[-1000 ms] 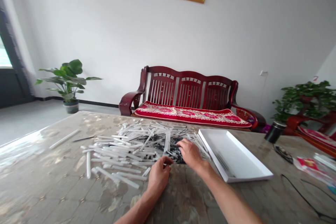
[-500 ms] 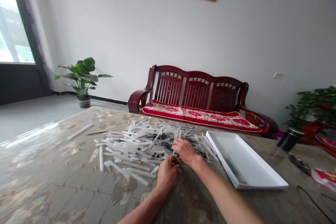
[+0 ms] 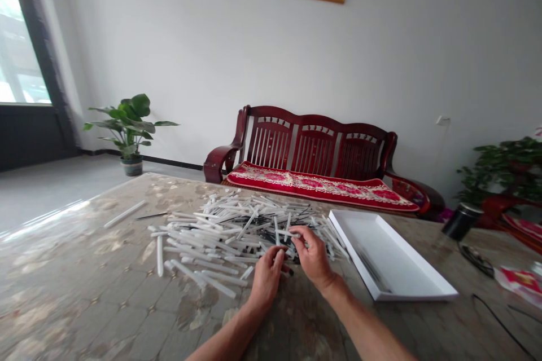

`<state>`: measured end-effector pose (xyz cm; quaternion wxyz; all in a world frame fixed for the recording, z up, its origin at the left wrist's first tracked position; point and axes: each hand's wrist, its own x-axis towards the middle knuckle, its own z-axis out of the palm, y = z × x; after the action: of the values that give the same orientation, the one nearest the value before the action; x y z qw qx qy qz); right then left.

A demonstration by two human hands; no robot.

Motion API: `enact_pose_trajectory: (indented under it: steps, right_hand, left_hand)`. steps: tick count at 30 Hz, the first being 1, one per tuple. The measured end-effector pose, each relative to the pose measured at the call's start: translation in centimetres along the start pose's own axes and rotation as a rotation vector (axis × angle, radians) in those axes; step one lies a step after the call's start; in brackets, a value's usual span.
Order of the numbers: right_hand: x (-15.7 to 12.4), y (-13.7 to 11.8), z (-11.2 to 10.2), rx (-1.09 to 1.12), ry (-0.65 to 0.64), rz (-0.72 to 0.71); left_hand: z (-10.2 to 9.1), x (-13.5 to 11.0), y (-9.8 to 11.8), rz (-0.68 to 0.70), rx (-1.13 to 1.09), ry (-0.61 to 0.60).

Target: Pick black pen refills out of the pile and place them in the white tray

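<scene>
White tubes (image 3: 197,242): by far edge of table (image 3: 105,310)
Right hand (image 3: 313,256): pinches one tube (image 3: 288,233)
Left hand (image 3: 266,276): grip we can't tell
Picking: seems our step; next wants steady pinch

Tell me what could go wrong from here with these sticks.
The white stick in the right hand might slip from the grip and get lost among the similar ones in the pile.

The pile is loose and crisscrossed, with the left hand at its near edge, so a careless nudge could scatter pieces.

The right forearm runs close to the white tray and may bump it.
</scene>
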<state>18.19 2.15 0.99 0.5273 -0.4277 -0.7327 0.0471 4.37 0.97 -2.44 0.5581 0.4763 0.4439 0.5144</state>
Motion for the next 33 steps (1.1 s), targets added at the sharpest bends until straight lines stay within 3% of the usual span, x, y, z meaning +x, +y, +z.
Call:
enact_pose_trajectory:
  steps: [2,5,8,11,14,21,28,33]
  right_hand:
    - [-1.3,-0.8,-0.2,0.129,0.059,0.134]
    - [-3.2,-1.3,0.1,0.280,0.046,0.247]
    - [-4.6,-0.5,0.5,0.292,0.030,0.306]
    - [-5.0,1.1,0.1,0.117,0.082,0.334]
    - [-4.8,2.2,-1.1,-0.167,0.073,0.310]
    - [-4.6,0.9,-2.9,-0.672,-0.172,0.346]
    - [-4.6,0.5,-2.1,-0.822,-0.356,0.405]
    - [-4.9,1.5,-1.9,-0.838,-0.315,0.377]
  left_hand:
    - [0.3,-0.3,0.3,-0.058,-0.200,-0.026]
    - [0.5,-0.4,0.7,-0.139,-0.417,-0.041]
    - [0.3,-0.3,1.0,-0.202,-0.519,0.033]
    - [0.0,-0.1,1.0,-0.175,-0.522,0.124]
    - [0.1,-0.3,0.9,-0.158,-0.442,0.142]
    - [0.8,-1.2,0.4,-0.198,-0.264,0.029]
    - [0.7,-0.6,0.6,-0.292,-0.325,0.067]
    - [0.4,0.0,0.4,-0.277,-0.450,0.127]
